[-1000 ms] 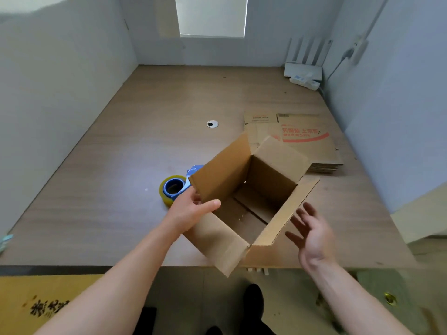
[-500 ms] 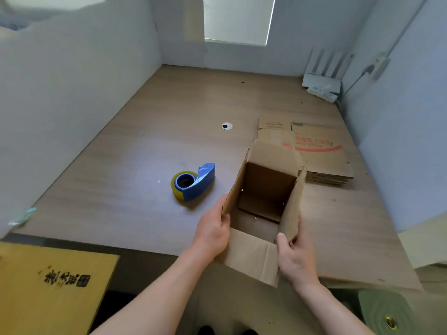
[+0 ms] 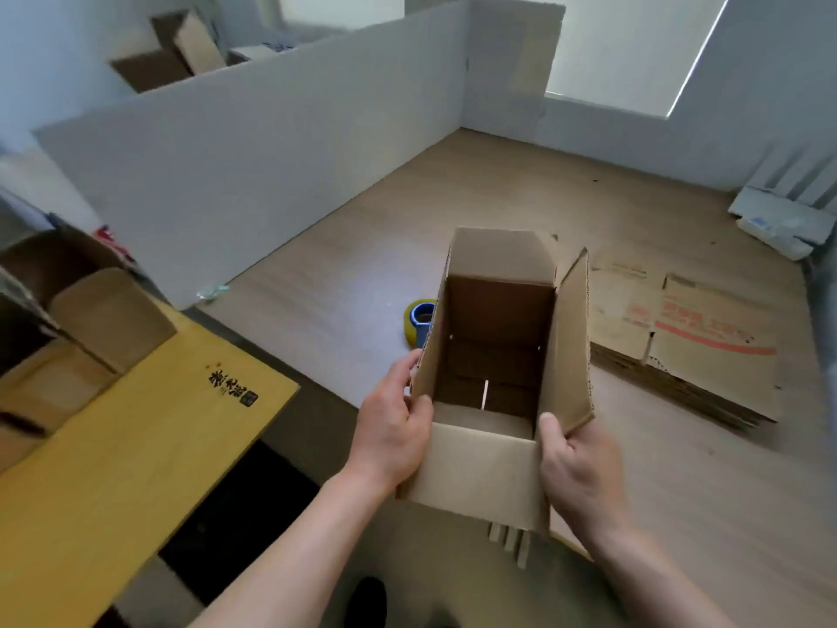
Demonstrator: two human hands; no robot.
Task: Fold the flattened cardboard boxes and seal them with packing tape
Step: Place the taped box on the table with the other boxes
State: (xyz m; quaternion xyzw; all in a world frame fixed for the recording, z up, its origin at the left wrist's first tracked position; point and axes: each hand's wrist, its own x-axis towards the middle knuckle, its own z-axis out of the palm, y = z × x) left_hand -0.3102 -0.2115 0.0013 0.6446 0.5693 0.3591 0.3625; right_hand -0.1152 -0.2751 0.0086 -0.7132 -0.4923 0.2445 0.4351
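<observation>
Cardboard box (image 3: 480,473) is erected, open top facing me, sitting at the near edge of the wooden table (image 3: 498,183); can't tell if its base rests on the surface or is lifted. All 4 top flaps are unfolded: far one stands up, the side ones lean outward, and the near one hangs down toward me over the table edge. Bottom flaps are folded in, with a thin slit of light showing along their seam. My left hand (image 3: 392,435) grips the left side flap at its near corner, fingers curled around the edge. My right hand (image 3: 577,469) pinches the right side flap, thumb on the inner face, fingers behind it. Blue tape dispenser with a yellowish roll (image 3: 419,321) lies on the table just left of the box, partly hidden by the left flap. A stack of flattened boxes (image 3: 706,355) with red print lies to the right, near the box. White partition (image 3: 253,183) runs along the table's left side. Yellow board (image 3: 113,446) with black characters sits lower left.
</observation>
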